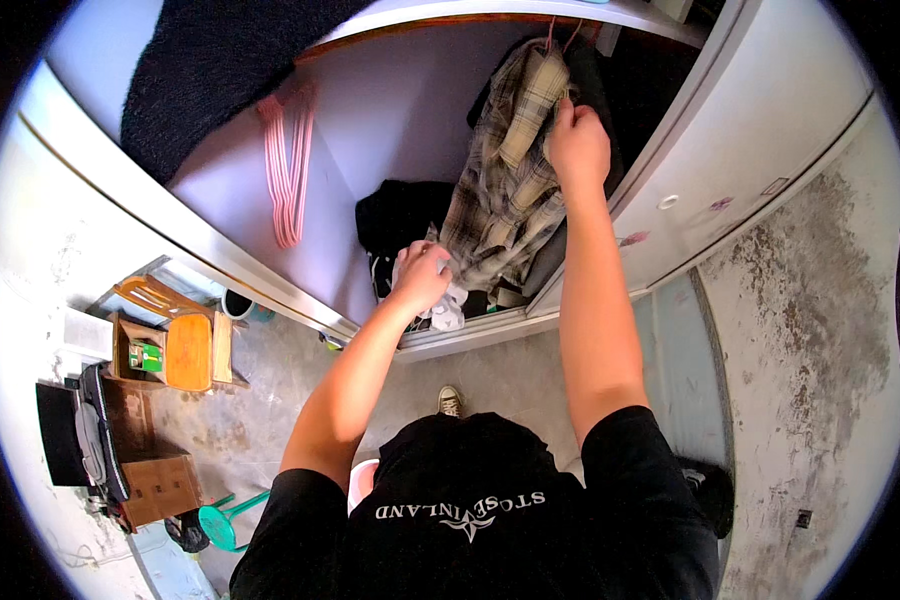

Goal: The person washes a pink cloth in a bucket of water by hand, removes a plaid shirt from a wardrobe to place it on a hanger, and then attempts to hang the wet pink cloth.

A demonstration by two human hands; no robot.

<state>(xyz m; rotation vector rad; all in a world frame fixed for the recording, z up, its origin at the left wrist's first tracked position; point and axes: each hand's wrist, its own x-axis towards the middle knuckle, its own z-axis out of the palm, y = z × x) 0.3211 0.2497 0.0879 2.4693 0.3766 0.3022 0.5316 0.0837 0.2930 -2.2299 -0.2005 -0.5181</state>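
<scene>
A plaid shirt (487,187) in beige, grey and black hangs from a pink hanger at the right of the open wardrobe. My right hand (581,146) is raised to the shirt's upper right side, its fingers closed on the fabric. Lower down, my left hand (422,279) has curled fingers around a white cloth with grey marks (447,309), near the shirt's bottom end. Part of that cloth is hidden under the hand. Behind it lies a heap of black clothing (401,214) on the wardrobe floor. Dark garments (594,82) hang beside the shirt.
Several pink hangers (289,172) hang at the left inside the wardrobe. A black fuzzy fabric (217,67) drapes from above. The white sliding door (690,165) stands at the right. Behind me to the left are a wooden chair (189,352), a cardboard box (161,491) and a green stool (221,527).
</scene>
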